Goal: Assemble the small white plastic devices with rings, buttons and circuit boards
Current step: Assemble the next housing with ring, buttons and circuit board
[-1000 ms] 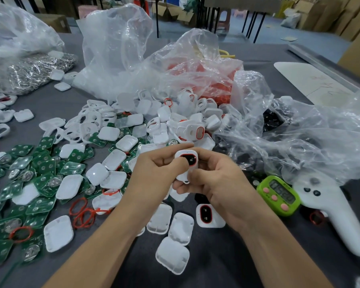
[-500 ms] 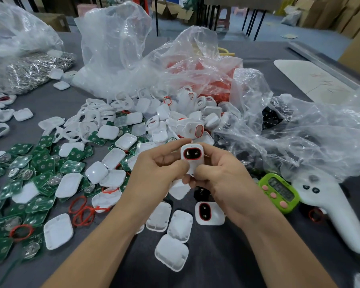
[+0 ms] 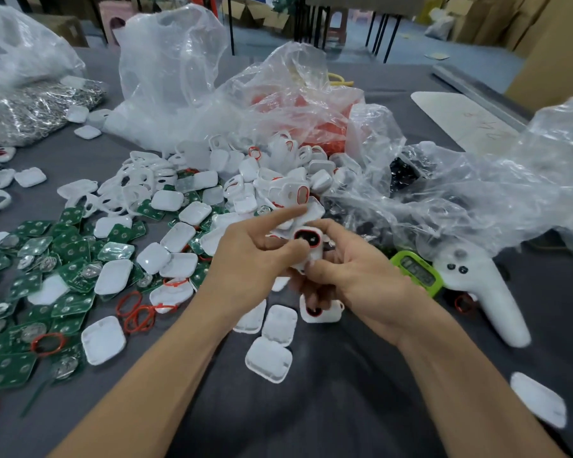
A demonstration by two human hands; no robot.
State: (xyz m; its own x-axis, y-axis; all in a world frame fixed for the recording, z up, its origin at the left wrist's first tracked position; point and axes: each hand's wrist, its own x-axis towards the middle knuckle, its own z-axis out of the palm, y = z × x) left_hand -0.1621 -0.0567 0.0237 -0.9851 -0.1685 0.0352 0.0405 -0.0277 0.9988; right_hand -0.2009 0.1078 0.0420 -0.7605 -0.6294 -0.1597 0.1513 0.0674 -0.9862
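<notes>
Between my hands, above the grey table, is a small white device (image 3: 308, 246) with a red ring and a black button on its face. My right hand (image 3: 354, 274) grips it from the right and below, thumb on its lower edge. The thumb of my left hand (image 3: 252, 259) presses the device's left side, the lower fingers curl under it, and the index finger sticks out straight above it. Another device with ring and button (image 3: 321, 313) lies on the table just under my right hand. Green circuit boards (image 3: 70, 251), red rings (image 3: 136, 313) and white covers (image 3: 268, 358) lie to the left and in front.
A heap of white shells (image 3: 272, 180) lies behind my hands, against crumpled clear bags (image 3: 477, 193). One bag holds black buttons (image 3: 407, 170). A green timer (image 3: 417, 273) and a white controller (image 3: 483, 292) lie to the right. A bag of silvery parts (image 3: 37, 107) sits far left.
My left index finger has lifted off the device and now points out straight. The device has tilted and stays in both hands at about the same place.
</notes>
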